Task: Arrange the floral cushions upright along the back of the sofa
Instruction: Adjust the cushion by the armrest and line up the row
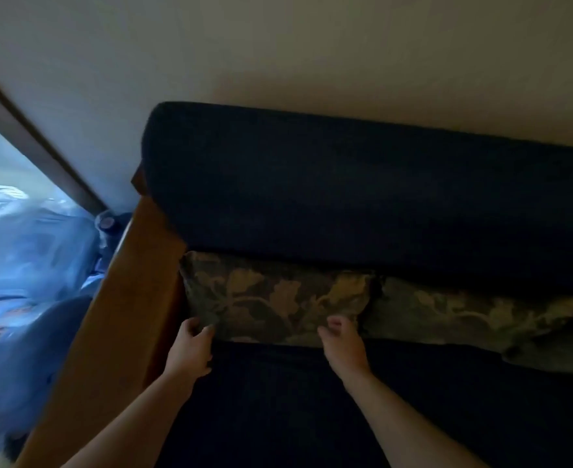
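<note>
A floral cushion (pixel 271 295) in dark green with tan leaves stands against the dark blue sofa back (pixel 363 197), at the sofa's left end by the wooden armrest. My left hand (pixel 190 346) grips its lower left corner. My right hand (pixel 344 342) pinches its lower edge near the right corner. A second floral cushion (pixel 474 319) leans along the sofa back to the right, touching the first. The dark seat (pixel 295 400) lies under my forearms.
A brown wooden armrest (pixel 119 309) runs along the sofa's left side. Beyond it on the left are bluish plastic bags (pixel 25 244) and a bottle cap (pixel 106 223). A pale wall rises behind the sofa, with a dark wooden frame (pixel 35 143) at the far left.
</note>
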